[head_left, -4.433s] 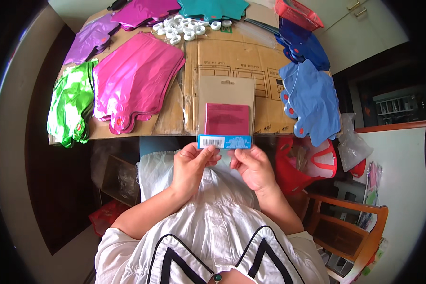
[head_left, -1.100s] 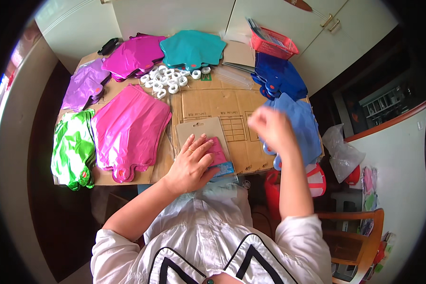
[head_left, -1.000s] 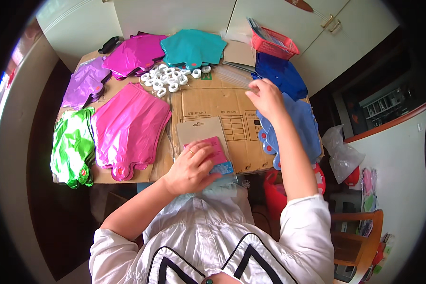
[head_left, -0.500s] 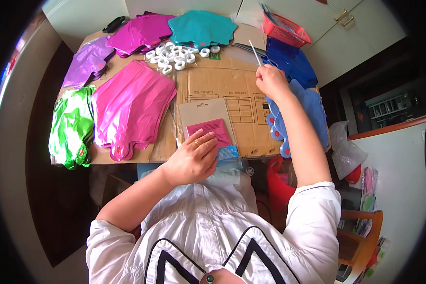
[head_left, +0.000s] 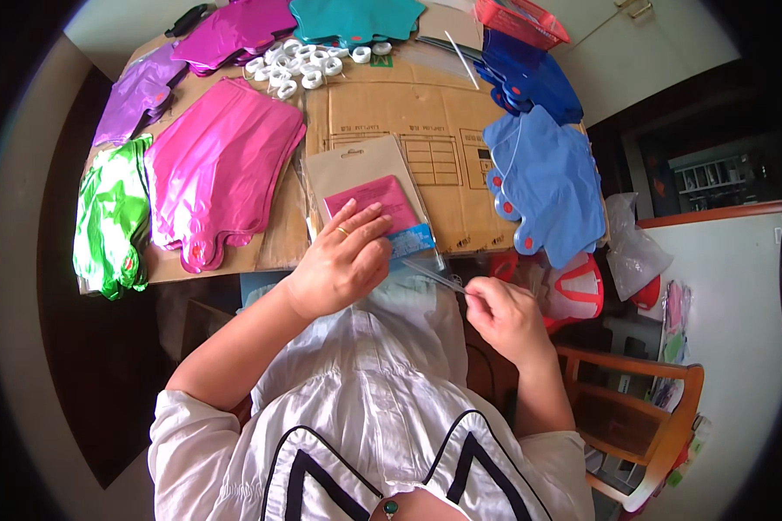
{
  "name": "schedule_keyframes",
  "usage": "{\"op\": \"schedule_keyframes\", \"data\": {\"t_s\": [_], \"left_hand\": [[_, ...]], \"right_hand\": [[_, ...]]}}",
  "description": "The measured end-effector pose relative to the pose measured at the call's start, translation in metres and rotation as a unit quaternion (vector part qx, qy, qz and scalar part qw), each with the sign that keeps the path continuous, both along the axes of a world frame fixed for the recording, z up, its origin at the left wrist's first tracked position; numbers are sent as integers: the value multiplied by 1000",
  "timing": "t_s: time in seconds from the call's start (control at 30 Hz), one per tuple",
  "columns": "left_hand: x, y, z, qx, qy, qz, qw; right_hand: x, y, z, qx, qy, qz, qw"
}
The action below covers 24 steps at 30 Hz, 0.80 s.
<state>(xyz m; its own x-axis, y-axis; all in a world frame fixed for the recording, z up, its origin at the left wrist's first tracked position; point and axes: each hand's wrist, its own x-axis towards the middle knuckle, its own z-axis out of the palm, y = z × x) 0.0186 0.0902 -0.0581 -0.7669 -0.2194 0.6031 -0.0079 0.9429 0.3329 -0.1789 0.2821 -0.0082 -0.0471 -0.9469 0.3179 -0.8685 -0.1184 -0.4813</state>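
A flat package (head_left: 330, 165) lies at the table's near edge: tan hanging card, clear sleeve and blue label, with a folded pink foil piece (head_left: 391, 193) on top. My left hand (head_left: 339, 265) rests on its lower part, fingers stretched over the foil and label; it grips nothing. Off the table edge, to the right of the package, my right hand (head_left: 508, 317) pinches a thin translucent straw (head_left: 434, 274). The straw's free end points left toward the blue label. Another thin white straw (head_left: 462, 59) lies at the back, near the dark blue foil sheets (head_left: 530, 74).
Foil sheets ring the cardboard-covered table: green (head_left: 109, 221), pink (head_left: 222, 165), purple (head_left: 135, 91), magenta (head_left: 230, 30), teal (head_left: 356, 19) and light blue (head_left: 552, 182). White ribbon rolls (head_left: 300, 61) and a red basket (head_left: 521, 22) stand behind. A wooden chair (head_left: 669, 417) is at right.
My right hand has come back from the far right of the table to the near edge, bringing a thin straw. My left hand stays on the package; the view has shifted slightly.
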Motion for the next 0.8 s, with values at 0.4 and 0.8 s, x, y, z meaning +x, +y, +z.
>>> {"op": "schedule_keyframes", "data": {"t_s": [0.4, 0.8], "left_hand": [[-2, 4, 2, 3, -33, -14, 999], [-4, 3, 5, 30, -19, -33, 999]], "right_hand": [[43, -24, 0, 4, -129, -76, 989], [5, -86, -10, -7, 37, -95, 995]]}}
